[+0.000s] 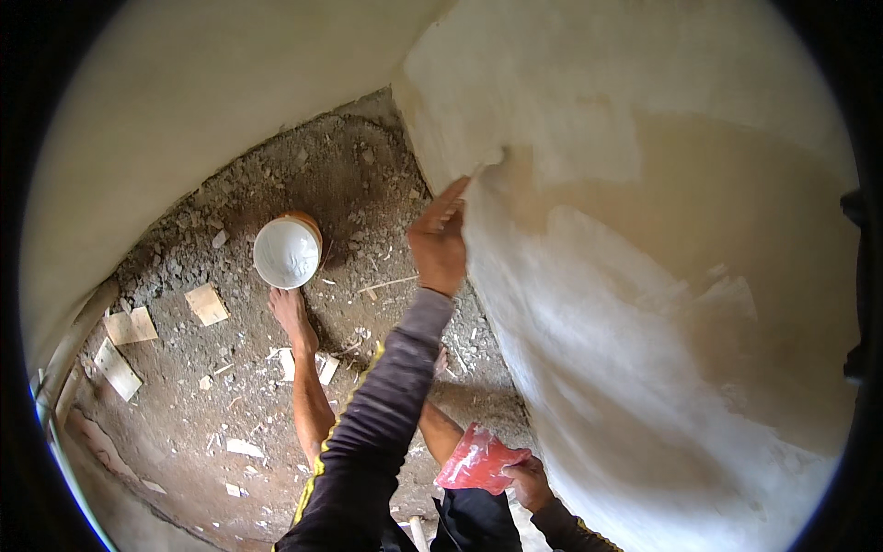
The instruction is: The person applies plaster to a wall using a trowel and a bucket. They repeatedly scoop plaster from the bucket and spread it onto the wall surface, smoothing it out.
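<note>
Rough dirt floor (368, 244), strewn with grit and scraps, fills the left and centre of the frame, between a pale wall (230, 83) at upper left and a smeared wall (681, 322) across the right.

Nearest you, at the bottom centre, are your dark trousers (478, 523). Just above them, your right hand (527, 482) grips a red plate (480, 459) by its right edge, pinching it with the thumb on the top face; white smears streak that face.

Your left sleeve (372, 432), dark with a yellow stripe, slants up from the lower edge to your left hand (440, 241) near the centre. Its fingers are straight and pressed together, pointing up and right at the smeared wall. Just past the fingertips, a small pale piece (493, 157) meets that wall; it is too blurred for you to tell whether the fingers pinch it. Around it, whitish coating borders a tan patch (736, 202).

Farther down, your bare left foot (289, 311) is at the lower rim of 1 bucket (311, 224), orange outside, with white material inside, left of centre. 3 flat pale boards (207, 304) lie farther left, and 1 thin stick (386, 285) lies right of the foot.
</note>
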Motion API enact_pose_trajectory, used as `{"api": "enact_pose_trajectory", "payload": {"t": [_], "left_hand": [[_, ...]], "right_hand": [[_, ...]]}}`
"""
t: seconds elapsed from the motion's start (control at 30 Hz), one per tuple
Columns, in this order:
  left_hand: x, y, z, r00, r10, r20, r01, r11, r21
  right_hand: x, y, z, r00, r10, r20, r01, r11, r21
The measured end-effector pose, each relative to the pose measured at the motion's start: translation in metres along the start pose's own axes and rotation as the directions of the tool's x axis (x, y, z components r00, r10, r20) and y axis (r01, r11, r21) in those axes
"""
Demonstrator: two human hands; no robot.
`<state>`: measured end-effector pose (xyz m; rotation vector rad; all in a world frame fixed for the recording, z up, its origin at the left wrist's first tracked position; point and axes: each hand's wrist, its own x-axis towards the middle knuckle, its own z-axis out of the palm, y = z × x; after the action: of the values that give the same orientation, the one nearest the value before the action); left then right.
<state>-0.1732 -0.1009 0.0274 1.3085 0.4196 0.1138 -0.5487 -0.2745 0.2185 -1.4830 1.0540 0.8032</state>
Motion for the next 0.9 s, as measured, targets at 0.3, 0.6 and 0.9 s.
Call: {"api": "enact_pose_trajectory", "payload": {"t": [0.3,0.6,0.9], "left_hand": [[-0.119,0.012,0.03,0.978,-0.011,0.208,-0.068,0.926,0.371],[-0.021,-0.054,-0.024,0.89,-0.455,-0.026,0.444,0.878,-0.179],[0.011,-0.041,-0.011,0.91,-0.406,0.087,0.411,0.852,-0.323]], "right_hand": [[-0.014,0.006,-0.019,0.998,0.066,-0.01,-0.066,0.997,0.046],[-0.011,-0.003,-0.025,0.997,0.042,-0.068,-0.034,0.994,0.108],[-0.029,-0.001,-0.026,0.994,0.028,-0.104,-0.023,0.998,0.052]]}}
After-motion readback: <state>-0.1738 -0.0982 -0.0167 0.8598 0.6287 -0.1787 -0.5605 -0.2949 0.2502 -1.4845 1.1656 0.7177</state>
